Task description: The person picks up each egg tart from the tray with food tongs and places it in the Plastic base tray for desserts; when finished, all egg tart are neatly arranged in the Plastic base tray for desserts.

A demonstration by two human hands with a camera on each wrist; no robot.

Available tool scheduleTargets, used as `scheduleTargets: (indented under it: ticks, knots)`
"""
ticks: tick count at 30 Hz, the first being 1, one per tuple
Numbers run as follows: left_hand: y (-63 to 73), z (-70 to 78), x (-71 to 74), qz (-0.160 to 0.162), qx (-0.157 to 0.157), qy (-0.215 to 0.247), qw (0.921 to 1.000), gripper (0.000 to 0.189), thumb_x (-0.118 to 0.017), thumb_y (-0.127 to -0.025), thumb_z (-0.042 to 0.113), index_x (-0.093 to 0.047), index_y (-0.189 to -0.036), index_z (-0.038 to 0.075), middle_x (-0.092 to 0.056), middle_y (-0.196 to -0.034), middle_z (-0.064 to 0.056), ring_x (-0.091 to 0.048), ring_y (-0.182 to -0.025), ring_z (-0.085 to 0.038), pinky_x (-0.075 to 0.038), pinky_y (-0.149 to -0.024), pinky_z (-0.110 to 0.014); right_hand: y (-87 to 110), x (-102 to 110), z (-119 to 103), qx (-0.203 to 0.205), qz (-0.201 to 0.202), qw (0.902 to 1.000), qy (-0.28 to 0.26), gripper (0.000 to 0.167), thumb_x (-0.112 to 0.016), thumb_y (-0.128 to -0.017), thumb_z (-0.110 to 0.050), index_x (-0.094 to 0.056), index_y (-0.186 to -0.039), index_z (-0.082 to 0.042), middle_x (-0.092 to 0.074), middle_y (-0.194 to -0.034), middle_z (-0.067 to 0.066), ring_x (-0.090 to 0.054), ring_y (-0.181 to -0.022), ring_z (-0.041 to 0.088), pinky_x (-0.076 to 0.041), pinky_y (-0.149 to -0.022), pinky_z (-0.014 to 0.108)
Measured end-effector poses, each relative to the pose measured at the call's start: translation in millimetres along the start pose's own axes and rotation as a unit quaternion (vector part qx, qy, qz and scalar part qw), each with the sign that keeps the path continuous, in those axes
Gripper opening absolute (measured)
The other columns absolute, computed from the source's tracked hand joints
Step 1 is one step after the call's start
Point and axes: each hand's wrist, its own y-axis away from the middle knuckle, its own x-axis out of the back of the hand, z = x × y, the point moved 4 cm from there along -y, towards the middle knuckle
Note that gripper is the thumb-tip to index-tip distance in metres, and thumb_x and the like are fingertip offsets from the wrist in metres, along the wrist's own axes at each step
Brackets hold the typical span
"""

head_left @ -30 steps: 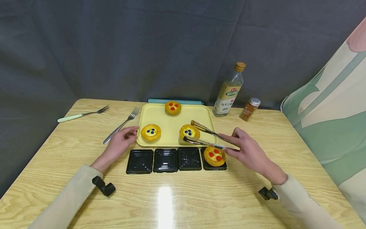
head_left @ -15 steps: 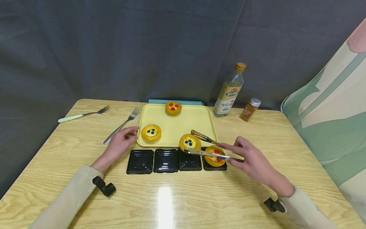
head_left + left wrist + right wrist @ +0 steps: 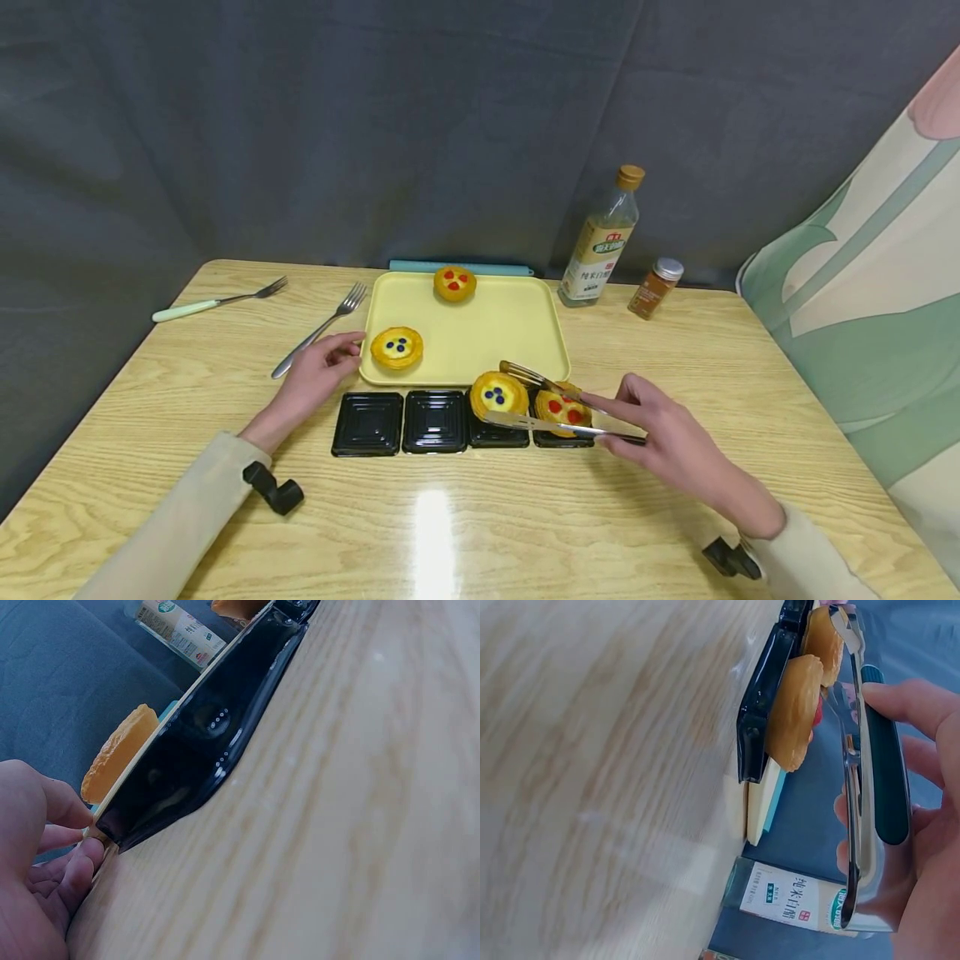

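My right hand (image 3: 667, 437) grips metal tongs (image 3: 885, 750) with dark green handle pads. Between the tong tips is an egg tart with blueberries (image 3: 498, 393), over the third black square tray (image 3: 483, 436) from the left. In the rightmost black tray (image 3: 754, 712) sits a tart with red toppings (image 3: 795, 712), which the tong arms cross in the head view. My left hand (image 3: 324, 368) pinches the left rim of the yellow serving tray (image 3: 487, 321) between thumb and fingers. On that tray lie another blueberry tart (image 3: 397, 347) and a red-topped one (image 3: 454, 284).
Two more black trays, one far left (image 3: 367, 423) and one beside it (image 3: 435, 421), hold nothing. A metal fork (image 3: 318, 329) and a green-handled fork (image 3: 217, 303) lie left. A glass bottle (image 3: 598, 242) and a spice jar (image 3: 656, 288) stand at the back right.
My right hand has moved toward the front and slightly right, carrying the blueberry tart in the tongs from the yellow tray to over the third black tray. The left hand stays put.
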Motion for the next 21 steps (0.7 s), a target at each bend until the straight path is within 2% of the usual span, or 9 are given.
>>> scheduleTargets:
  ticks: [9, 21]
  knots:
    - [0.3, -0.7, 0.1, 0.001, 0.0, 0.0, 1.0, 0.042, -0.061, -0.096, 0.006, -0.06, -0.137, -0.002, -0.064, -0.109, -0.014, -0.055, -0.093, -0.024, -0.044, -0.079, -0.035, 3.3, -2.6, -2.6, 0.008, -0.01, 0.9999, 0.0, 0.05, -0.082, -0.083, -0.012, -0.07, -0.131, -0.015, -0.037, -0.087, -0.007, -0.033, -0.074, 0.003, -0.032, -0.059, 0.019]
    - [0.2, -1.9, -1.1, 0.002, -0.002, 0.005, 1.0, 0.041, -0.062, -0.096, 0.006, -0.06, -0.137, -0.001, -0.064, -0.11, -0.013, -0.055, -0.094, -0.024, -0.044, -0.078, -0.031, 4.7, -1.8, -2.9, -0.005, -0.022, 0.9997, 0.01, 0.052, -0.084, -0.083, -0.015, -0.07, -0.133, -0.017, -0.038, -0.087, -0.006, -0.034, -0.075, 0.004, -0.032, -0.059, 0.02]
